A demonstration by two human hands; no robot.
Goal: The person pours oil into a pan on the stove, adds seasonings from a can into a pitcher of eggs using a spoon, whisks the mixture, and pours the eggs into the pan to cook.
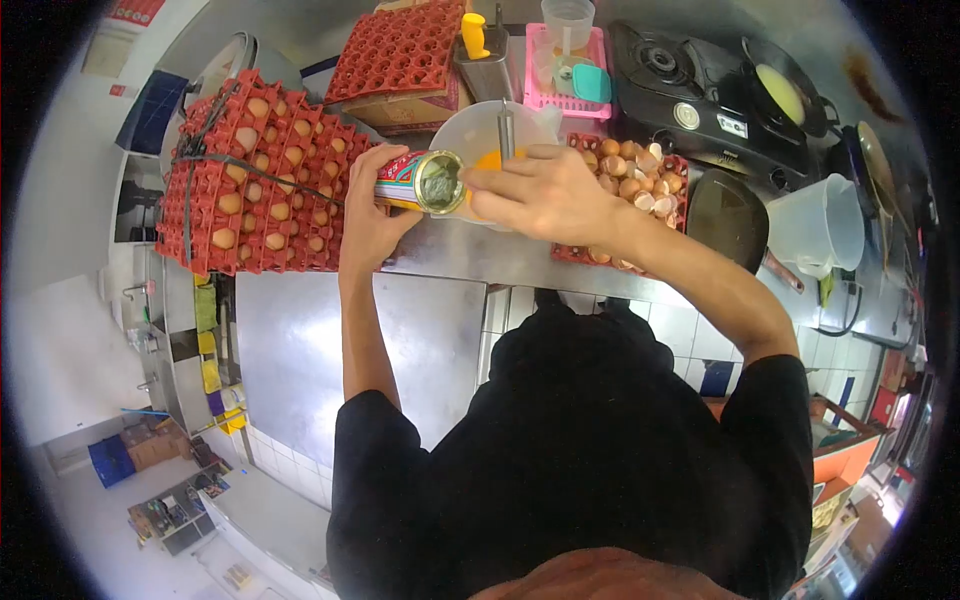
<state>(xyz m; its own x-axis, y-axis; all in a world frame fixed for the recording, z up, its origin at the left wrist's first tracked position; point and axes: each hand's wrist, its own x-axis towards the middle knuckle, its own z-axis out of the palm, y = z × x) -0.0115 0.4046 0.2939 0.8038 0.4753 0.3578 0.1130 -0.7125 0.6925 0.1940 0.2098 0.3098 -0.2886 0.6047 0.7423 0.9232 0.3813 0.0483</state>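
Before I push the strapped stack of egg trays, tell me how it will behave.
The tray stack is probably heavy, being many layers deep. Its eggs could crack under a knock. The dark straps should limit sliding between layers.

Worktop (pixel 480 258) of smooth, shiny metal; open can (pixel 439 182) with a bare metal rim; translucent plastic pitcher (pixel 818 225); rough, matt red egg trays (pixel 250 190); black cloth shirt (pixel 580 460).
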